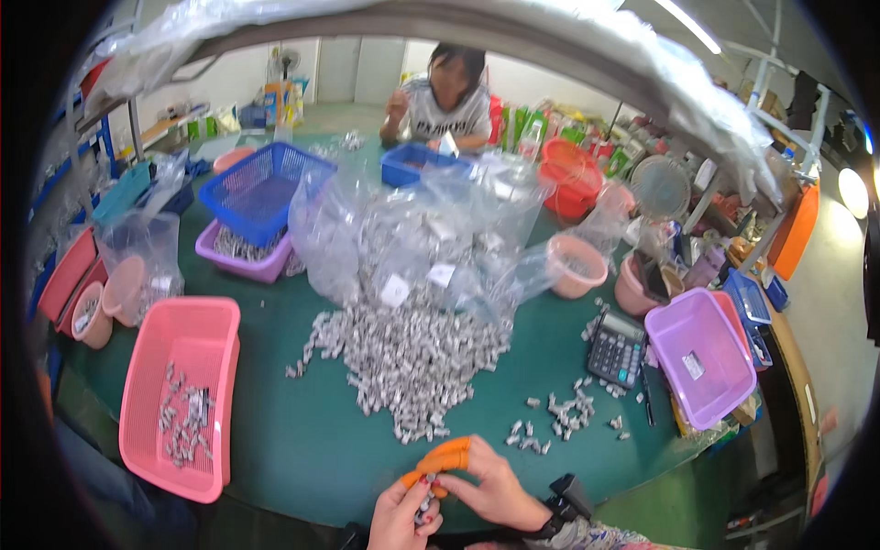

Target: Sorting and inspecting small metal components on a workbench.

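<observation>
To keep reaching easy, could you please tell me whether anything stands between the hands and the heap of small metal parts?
Nothing visible does: the heap tapers toward the left hand and right hand. Clear plastic bags lie at its far side.

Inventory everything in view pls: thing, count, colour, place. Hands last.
Small parts: too many to count, grey, heaped mid-table, some scattered right
Plastic bags: several, clear, most around the heap's back
Table: one, green, under the heap
Large basket: one, pink, front left
Mesh basket: one, blue, back left
Basin: one, purple, under mesh basket
Tubs: at least four, peach, both sides
Small basket: one, blue, far side
Co-worker: one, white top, far side
Calculator: one, dark, right
Tray: one, purple, far right
Background clutter: mixed, too blurred to count
Left hand: one, front centre, holding small parts
Right hand: one, orange finger covers, beside left hand
</observation>
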A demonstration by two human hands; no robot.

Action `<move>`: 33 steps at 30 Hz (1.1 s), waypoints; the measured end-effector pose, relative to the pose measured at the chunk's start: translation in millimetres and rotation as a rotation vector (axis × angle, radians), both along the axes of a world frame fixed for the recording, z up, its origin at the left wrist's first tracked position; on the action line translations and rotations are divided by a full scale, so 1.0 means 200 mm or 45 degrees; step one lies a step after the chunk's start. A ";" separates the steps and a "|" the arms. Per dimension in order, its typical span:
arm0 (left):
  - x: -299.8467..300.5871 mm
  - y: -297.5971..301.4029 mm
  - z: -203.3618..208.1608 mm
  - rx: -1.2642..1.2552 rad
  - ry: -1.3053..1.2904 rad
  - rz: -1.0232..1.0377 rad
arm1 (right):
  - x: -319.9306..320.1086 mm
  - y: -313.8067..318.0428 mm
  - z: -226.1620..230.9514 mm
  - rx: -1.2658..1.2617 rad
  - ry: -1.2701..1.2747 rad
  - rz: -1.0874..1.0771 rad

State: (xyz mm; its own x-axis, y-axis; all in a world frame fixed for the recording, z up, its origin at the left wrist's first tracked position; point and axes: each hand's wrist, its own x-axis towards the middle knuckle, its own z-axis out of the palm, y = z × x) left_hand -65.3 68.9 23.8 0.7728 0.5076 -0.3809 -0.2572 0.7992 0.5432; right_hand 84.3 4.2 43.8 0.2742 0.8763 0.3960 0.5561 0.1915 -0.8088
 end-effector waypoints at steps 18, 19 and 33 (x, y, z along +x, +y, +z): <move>-0.04 -0.03 -0.01 -0.155 0.015 -0.006 | -0.05 -0.04 -0.04 -0.244 0.378 -0.020; -0.04 -0.03 -0.01 -0.159 0.011 -0.004 | -0.05 -0.03 -0.05 -0.240 0.380 -0.016; -0.09 0.00 -0.03 -0.187 0.037 -0.033 | 0.39 -0.18 0.01 -0.398 -0.617 -0.386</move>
State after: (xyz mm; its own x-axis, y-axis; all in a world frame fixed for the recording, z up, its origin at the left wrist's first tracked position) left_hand -82.6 68.5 18.6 0.7725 0.4247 -0.4720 -0.2211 0.8768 0.4270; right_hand 162.1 -31.1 45.1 0.3821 0.8820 0.2758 0.8641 -0.2351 -0.4451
